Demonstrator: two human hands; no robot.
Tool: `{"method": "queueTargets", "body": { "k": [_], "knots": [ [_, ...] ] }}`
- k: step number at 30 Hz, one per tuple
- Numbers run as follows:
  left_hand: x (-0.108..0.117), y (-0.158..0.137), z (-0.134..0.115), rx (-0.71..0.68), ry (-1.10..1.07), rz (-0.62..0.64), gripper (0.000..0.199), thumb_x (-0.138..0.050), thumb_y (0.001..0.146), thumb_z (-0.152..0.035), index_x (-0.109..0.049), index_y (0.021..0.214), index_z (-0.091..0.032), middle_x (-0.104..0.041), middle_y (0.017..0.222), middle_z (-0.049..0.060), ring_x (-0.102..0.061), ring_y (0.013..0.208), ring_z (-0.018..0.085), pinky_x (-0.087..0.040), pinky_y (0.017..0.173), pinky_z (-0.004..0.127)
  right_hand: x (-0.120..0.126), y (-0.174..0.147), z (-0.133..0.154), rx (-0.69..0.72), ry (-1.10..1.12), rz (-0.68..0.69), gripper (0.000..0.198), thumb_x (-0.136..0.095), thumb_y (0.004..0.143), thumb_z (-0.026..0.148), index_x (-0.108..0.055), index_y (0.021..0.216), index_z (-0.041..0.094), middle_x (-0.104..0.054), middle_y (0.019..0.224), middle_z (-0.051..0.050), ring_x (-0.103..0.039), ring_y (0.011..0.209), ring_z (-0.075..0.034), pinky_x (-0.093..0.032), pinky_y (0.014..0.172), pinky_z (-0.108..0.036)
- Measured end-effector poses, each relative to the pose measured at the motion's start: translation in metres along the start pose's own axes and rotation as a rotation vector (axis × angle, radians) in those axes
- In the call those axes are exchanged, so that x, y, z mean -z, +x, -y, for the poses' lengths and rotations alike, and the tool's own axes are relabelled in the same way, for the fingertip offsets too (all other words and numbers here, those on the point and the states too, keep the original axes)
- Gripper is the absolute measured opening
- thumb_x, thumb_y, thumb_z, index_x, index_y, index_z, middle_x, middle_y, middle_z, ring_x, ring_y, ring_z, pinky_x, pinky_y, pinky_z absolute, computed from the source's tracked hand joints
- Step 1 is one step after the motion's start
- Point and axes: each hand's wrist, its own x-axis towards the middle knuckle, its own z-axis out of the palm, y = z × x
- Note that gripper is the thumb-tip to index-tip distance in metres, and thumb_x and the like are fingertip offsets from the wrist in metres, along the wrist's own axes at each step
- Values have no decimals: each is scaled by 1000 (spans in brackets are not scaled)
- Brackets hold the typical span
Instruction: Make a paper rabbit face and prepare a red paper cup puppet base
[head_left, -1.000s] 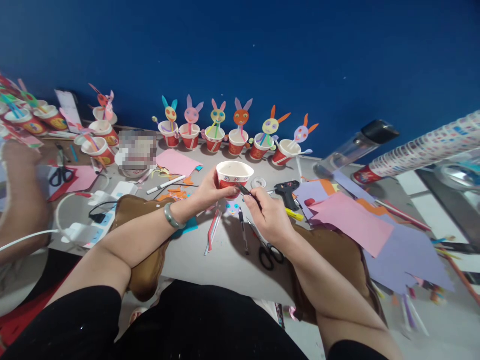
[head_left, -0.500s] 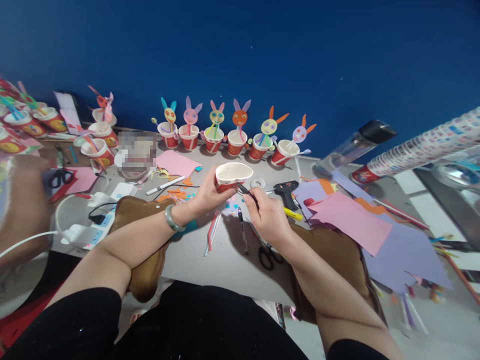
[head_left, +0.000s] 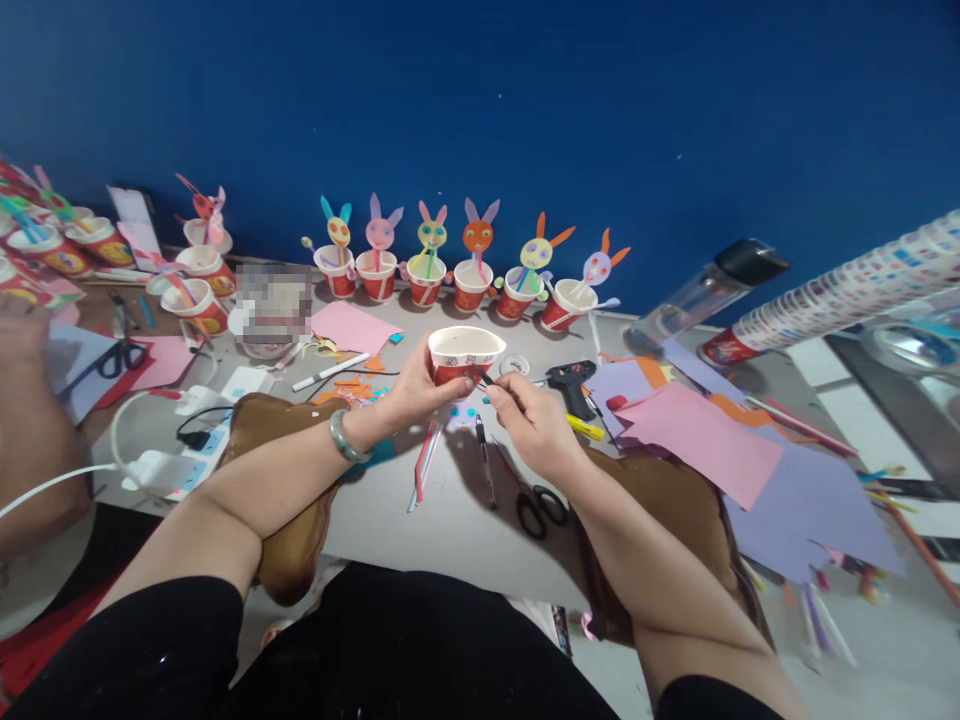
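My left hand (head_left: 415, 390) is closed around a red and white paper cup (head_left: 468, 344), squeezed so its mouth looks oval. The thumb lies along the cup's near side. In my right hand (head_left: 534, 422) the fingers pinch a slim dark tool (head_left: 487, 379). Its tip meets the cup's near wall; whether it goes through, I cannot tell. The kind of tool is mostly hidden by the fingers. Below the hands lie some drinking straws (head_left: 426, 466), a pen (head_left: 486, 462) and black-handled scissors (head_left: 541, 511).
Several paper cups with rabbit figures (head_left: 474, 285) line the blue wall. A glue gun (head_left: 573, 385), a yellow cutter (head_left: 584, 427) and pink paper (head_left: 712, 440) lie right. A power strip (head_left: 202, 445) and another person's arm (head_left: 37, 440) are left.
My right hand has shifted slightly, and less of the dark tool shows. The cup has tipped a little, showing more of its patterned near side. The other person's arm has moved left.
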Motion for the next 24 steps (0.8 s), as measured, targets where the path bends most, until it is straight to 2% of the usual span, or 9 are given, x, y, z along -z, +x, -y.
{"method": "queueTargets", "body": {
  "k": [3, 8, 12, 16, 18, 20, 22, 24],
  "knots": [
    [-1, 0, 1, -25, 21, 0, 63, -83, 73, -45, -52, 121, -19, -69, 117, 11, -66, 108, 24, -55, 94, 39, -1, -1, -1, 19, -64, -33, 28, -46, 100, 44, -50, 81, 24, -54, 62, 3, -48, 58, -14, -37, 60, -28],
    [-1, -2, 0, -186, 246, -76, 52, -77, 78, -37, -54, 122, -19, -67, 116, 11, -66, 110, 24, -52, 100, 41, -6, -5, -5, 57, -349, -85, 30, -41, 102, 45, -57, 92, 22, -59, 63, -1, -50, 54, -17, -30, 58, -30],
    [1, -4, -2, -281, 343, -33, 44, -70, 86, -33, -53, 124, -18, -65, 116, 12, -66, 108, 24, -53, 97, 39, -12, -8, -5, 92, -616, -144, 39, -34, 105, 46, -60, 94, 19, -68, 70, -8, -52, 51, -18, -22, 56, -33],
    [1, -6, -3, -301, 366, 0, 40, -67, 89, -33, -53, 124, -19, -65, 116, 11, -64, 110, 24, -52, 99, 39, -17, -9, -5, 77, -690, -175, 42, -34, 105, 47, -60, 89, 18, -69, 74, -13, -54, 53, -17, -21, 55, -34],
    [1, -6, -4, -304, 380, 10, 39, -67, 88, -33, -54, 123, -20, -65, 118, 11, -63, 112, 24, -51, 102, 40, -18, -7, -6, 61, -589, -187, 40, -37, 104, 49, -59, 90, 18, -68, 74, -11, -54, 54, -17, -22, 55, -33],
    [1, -6, -5, -307, 391, 19, 39, -67, 87, -31, -55, 122, -20, -65, 118, 11, -63, 113, 25, -51, 102, 41, -17, -4, -8, 38, -346, -146, 37, -41, 102, 51, -57, 88, 20, -63, 69, -6, -52, 55, -16, -27, 55, -31],
    [1, -6, -6, -311, 397, 27, 39, -67, 87, -28, -55, 123, -20, -65, 118, 10, -63, 112, 25, -51, 102, 41, -16, 0, -9, -37, -2, -34, 38, -42, 101, 55, -51, 84, 23, -52, 60, 1, -44, 50, -13, -30, 52, -28],
    [2, -6, -6, -320, 404, 30, 38, -67, 87, -26, -55, 122, -20, -65, 117, 10, -63, 112, 24, -51, 102, 40, -16, 2, -10, -151, 297, 101, 41, -41, 100, 61, -46, 82, 25, -38, 54, 8, -31, 43, -11, -28, 47, -26]
  ]
}}
